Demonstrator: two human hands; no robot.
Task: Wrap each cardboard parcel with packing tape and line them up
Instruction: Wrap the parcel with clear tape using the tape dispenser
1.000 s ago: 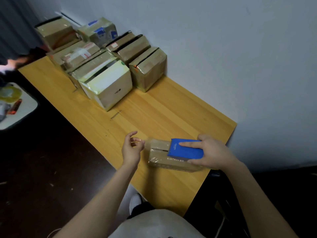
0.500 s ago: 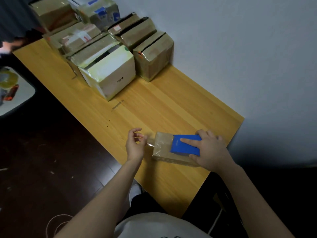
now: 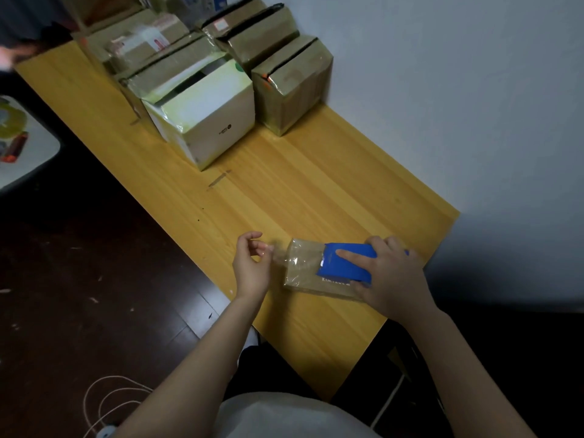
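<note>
Change since earlier: small parcel now rotated a little, its left end angled further from the tabletop edge; right hand has slid further onto its right end; left hand remains just off its left end.
Tabletop (image 3: 316, 191): yellow wood grain, long side against a pale wall, near corner at lower right; short grey tape scrap (image 3: 219, 179) stuck mid-surface.
Wrapped parcels (image 3: 221, 67): cluster at the far end, touching one another, all glossy with tape; three brown ones in a row along the wall.
White box (image 3: 205, 121): nearest of the cluster, taped, small dark logo on its front face; brown box (image 3: 292, 86) just beside it on the right.
Small parcel (image 3: 308, 268): flat brown carton lying near the front tabletop edge, well apart from the cluster; clear film over its left half, blue band (image 3: 346, 263) around its right half, pale lettering on the near side, not legible.
Right hand (image 3: 392, 276): grip closed over the parcel's right end, palm down, index finger laid flat across the blue band.
Left hand (image 3: 251, 263): just left of the parcel; narrow grip, thumb and fingertips pinching a clear tape strip (image 3: 279, 256) that runs to the parcel's left end.
</note>
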